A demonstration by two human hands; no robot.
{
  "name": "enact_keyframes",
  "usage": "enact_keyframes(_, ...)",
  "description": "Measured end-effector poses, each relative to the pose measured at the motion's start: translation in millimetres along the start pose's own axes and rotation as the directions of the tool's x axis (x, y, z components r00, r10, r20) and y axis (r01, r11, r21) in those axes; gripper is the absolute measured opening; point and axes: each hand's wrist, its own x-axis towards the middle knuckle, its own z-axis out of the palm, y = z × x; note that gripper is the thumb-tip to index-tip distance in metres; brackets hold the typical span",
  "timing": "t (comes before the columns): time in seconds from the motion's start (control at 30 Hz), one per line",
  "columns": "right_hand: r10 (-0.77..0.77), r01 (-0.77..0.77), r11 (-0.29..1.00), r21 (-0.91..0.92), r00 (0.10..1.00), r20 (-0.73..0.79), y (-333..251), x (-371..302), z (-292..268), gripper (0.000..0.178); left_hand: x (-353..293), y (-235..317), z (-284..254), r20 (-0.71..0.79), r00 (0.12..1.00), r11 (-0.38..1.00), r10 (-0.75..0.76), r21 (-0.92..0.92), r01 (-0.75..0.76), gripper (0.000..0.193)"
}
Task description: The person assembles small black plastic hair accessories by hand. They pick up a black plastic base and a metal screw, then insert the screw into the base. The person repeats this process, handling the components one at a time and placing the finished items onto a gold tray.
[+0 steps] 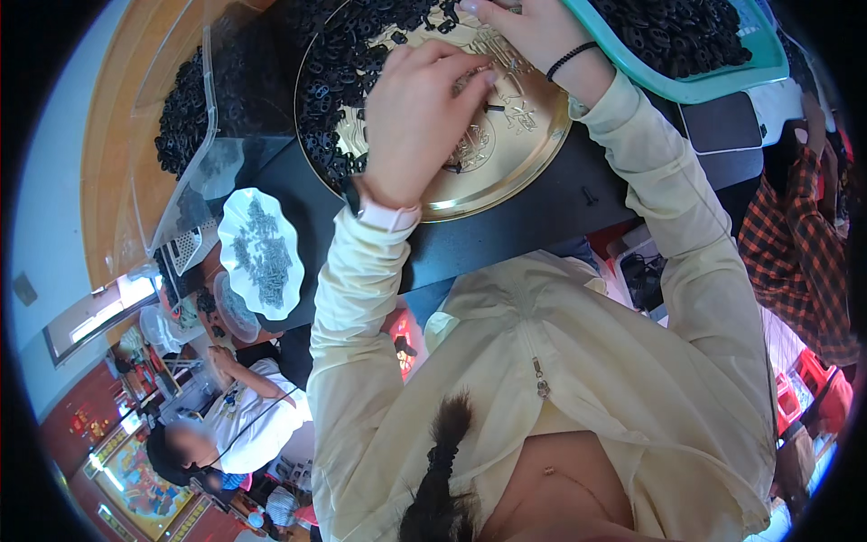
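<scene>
A round gold tray (pixel 533 149) with raised markings lies on the dark table, and small black plastic parts (pixel 330 108) are heaped along its left and far side. Over the tray's middle, my left hand (pixel 420 117) is closed, thumb and fingertips drawn together; whatever they hold is too small to make out. My right hand (pixel 546 41) is over the tray's far right side, its thumb pointing left. The upper edge of the picture cuts off most of its fingers, so its grip is hidden. A few loose black pieces lie beneath my left hand.
Left stands a clear plastic bin (pixel 212 117) of black parts, with a white scalloped dish (pixel 286 230) of small grey pins nearer me. A teal basin (pixel 673 90) of black parts is at far right, beside a dark-screened device (pixel 722 124). Other people sit on both sides.
</scene>
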Motion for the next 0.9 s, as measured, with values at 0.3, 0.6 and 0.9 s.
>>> enact_keyframes(0.3,0.13,-0.134,0.96,0.244,0.991,0.03,6,-1,3,0.013,12,11,28,0.011,0.999,0.994,0.037,0.107,-0.038,0.017)
enact_keyframes(0.6,0.251,-0.298,0.918,0.26,0.947,0.2,-22,-17,0,0.023,-10,-15,-11,-0.066,0.905,0.837,-0.421,-0.412,0.36,0.016)
enact_keyframes(0.9,0.184,-0.231,0.946,0.23,0.961,0.207,-16,-18,3,0.018,-11,-16,-10,-0.045,0.902,0.813,-0.43,-0.453,0.365,0.015)
